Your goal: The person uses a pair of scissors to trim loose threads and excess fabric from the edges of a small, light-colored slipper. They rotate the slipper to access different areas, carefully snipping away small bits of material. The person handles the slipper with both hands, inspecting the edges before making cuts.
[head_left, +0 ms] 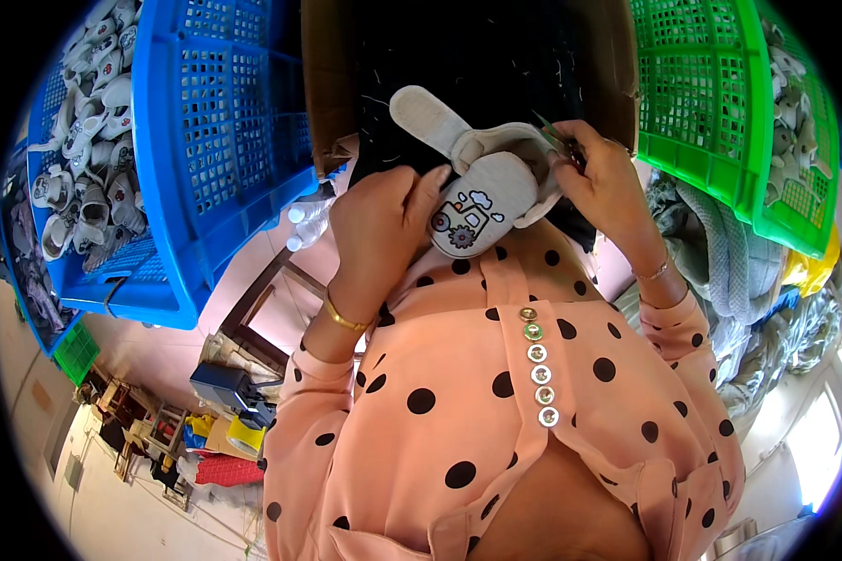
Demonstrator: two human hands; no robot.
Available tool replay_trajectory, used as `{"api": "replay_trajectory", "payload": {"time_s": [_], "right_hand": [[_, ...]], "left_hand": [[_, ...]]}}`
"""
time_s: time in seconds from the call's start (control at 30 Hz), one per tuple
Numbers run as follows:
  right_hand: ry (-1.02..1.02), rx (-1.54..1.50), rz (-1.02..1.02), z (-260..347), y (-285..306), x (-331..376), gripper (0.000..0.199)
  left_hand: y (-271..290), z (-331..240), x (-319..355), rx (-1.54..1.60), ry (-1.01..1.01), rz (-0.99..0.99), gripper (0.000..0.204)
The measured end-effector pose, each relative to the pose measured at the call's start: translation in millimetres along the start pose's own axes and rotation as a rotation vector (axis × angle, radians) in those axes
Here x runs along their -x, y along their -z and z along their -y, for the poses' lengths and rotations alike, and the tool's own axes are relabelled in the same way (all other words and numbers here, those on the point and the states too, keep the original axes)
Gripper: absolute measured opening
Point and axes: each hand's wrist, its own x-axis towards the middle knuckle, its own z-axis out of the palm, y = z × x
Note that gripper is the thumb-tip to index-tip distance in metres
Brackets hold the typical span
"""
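Note:
A small light-grey baby shoe [500,192] with a tractor and clouds on its toe is held in front of my body. Its strap [428,117] lies unfastened, sticking out toward the upper left. My left hand [384,220] is closed on the toe side, thumb along its edge and the other fingertips hidden. At the shoe's heel opening is my right hand [608,182], its fingers closed round small thread snips [549,128]. The pointed blade shows beyond the fingers, while most of the handle is covered. The right thumb touches the shoe's collar.
Beyond the shoe, a cardboard box [330,84] flanks black cloth [393,56] strewn with thread bits. A blue crate [225,131] stands left, with many small shoes [94,210] beside it. On the right is a green crate [702,93] with more shoes [791,122].

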Motion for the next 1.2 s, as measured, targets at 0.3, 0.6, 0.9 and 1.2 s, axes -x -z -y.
{"api": "replay_trajectory", "payload": {"time_s": [0.3, 0.6, 0.9, 1.2], "right_hand": [[0.076, 0.077, 0.006, -2.0, -1.1, -4.0, 0.03], [0.105, 0.239, -0.049, 0.2, -2.7, -16.0, 0.027], [-0.056, 0.122, 0.186, -1.5, 9.6, -23.7, 0.022], [0.111, 0.18, 0.076, -6.5, -2.1, -20.2, 0.019]], "left_hand": [[-19.6, -26.1, -23.7, 0.014, -0.747, 0.039, 0.043], [-16.9, -33.9, -37.4, -0.173, -0.715, 0.32, 0.034], [-7.0, -26.1, -43.3, -0.098, -0.591, -0.131, 0.015], [-30.8, -26.5, -58.9, -0.397, -0.526, 0.0, 0.018]]}}
